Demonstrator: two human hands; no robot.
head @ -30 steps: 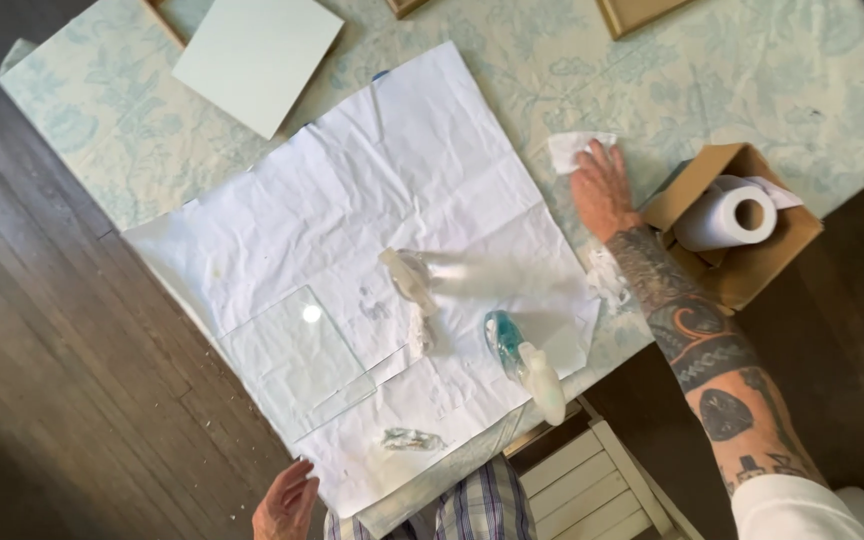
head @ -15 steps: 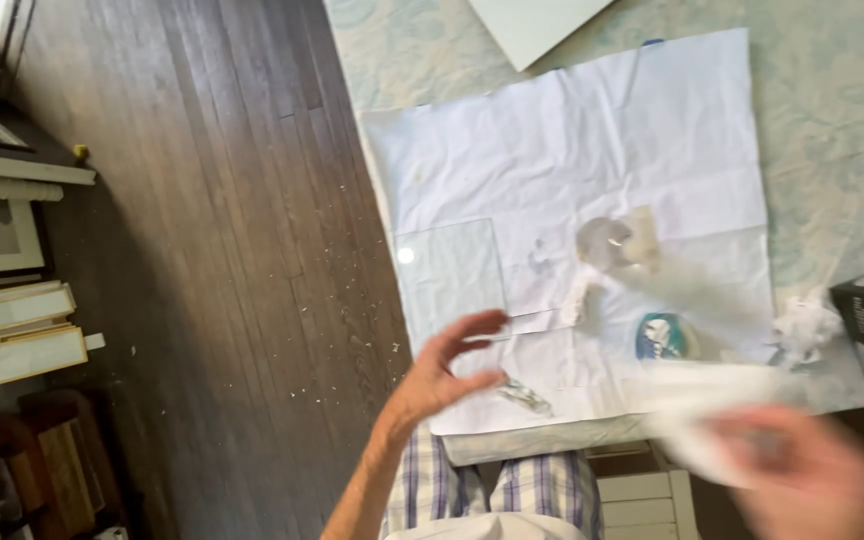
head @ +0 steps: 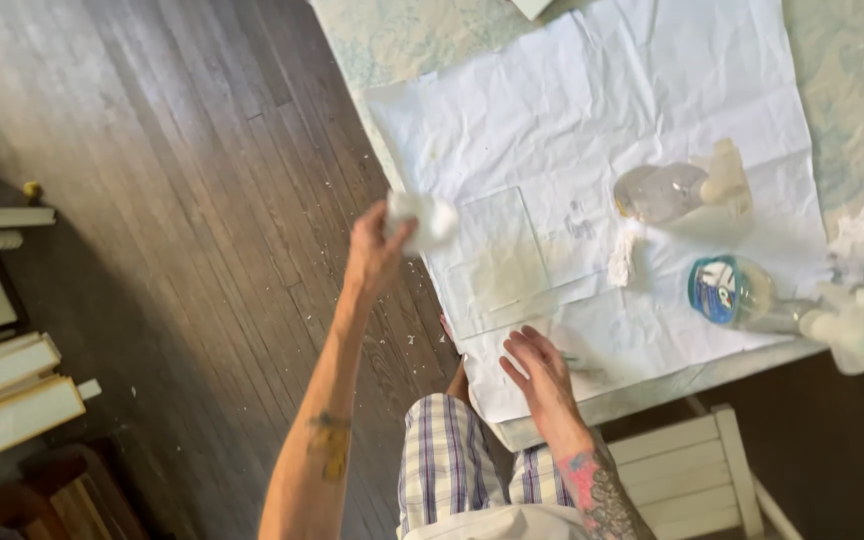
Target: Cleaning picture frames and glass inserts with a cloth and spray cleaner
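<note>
My left hand [head: 374, 252] is raised over the table's left edge, shut on a crumpled white paper towel [head: 422, 218]. Just right of it a clear glass pane [head: 492, 262] lies flat on a big creased white paper sheet [head: 572, 90]. My right hand [head: 542, 375], fingers spread and holding nothing, rests on the paper by the pane's near edge. Two spray bottles lie on their sides further right: a clear one [head: 664, 190] and one with a blue label [head: 732, 290].
The table carries a pale patterned cloth [head: 852, 90]. Another crumpled towel [head: 862, 240] sits at the right edge and a small wad [head: 620, 262] lies mid-sheet. A white wooden chair [head: 697, 470] stands under me. Stacked picture frames [head: 2, 395] lie on the dark wood floor at left.
The view swung left. My right hand came back from the towel box to the paper's near edge. My left hand rose with a towel wad in it.
</note>
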